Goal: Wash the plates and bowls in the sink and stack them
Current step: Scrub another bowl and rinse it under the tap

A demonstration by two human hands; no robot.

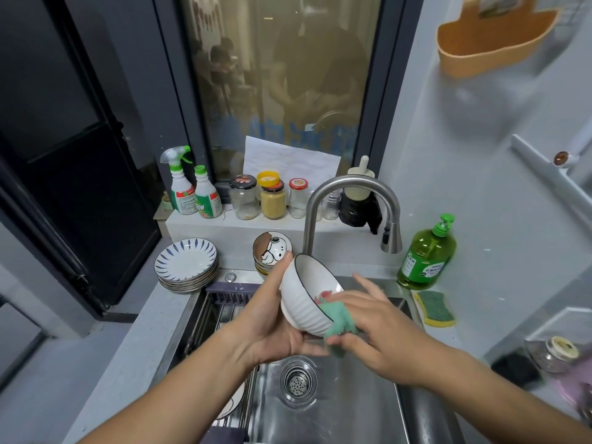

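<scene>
- White ribbed bowl (304, 302) with a thin dark rim sat tilted above the steel sink (352, 408), its mouth turned up and to the right, over the round drain strainer (298, 381).
- My left hand (272, 328) cradled that bowl from below and the left side, palm against the ribbed wall, fingers spread wide, one fingertip reaching the upper rim.
- My right hand (378, 334) closed around a green cloth (338, 325), pressing it over the bowl's lower right rim; the index finger stayed extended while the others curled on the fabric.
- A reddish patch showed inside the bowl just beside the cloth; I could not tell what it was.
- Behind the sink on the left counter, a stack of white plates with blue leaf stripes (186, 264) stood near a stack of cartoon-printed bowls (272, 253), the two piles apart.
- A curved steel faucet (352, 213) arched above the bowl, with no water visible from its head.
- Green dish soap bottle (427, 253) stood at the sink's right back corner, with a green and yellow sponge (435, 307) lying just in front of it.
- Part of another plate (232, 403) showed under my left forearm, on the rack (221, 310) at the sink's left side.
</scene>
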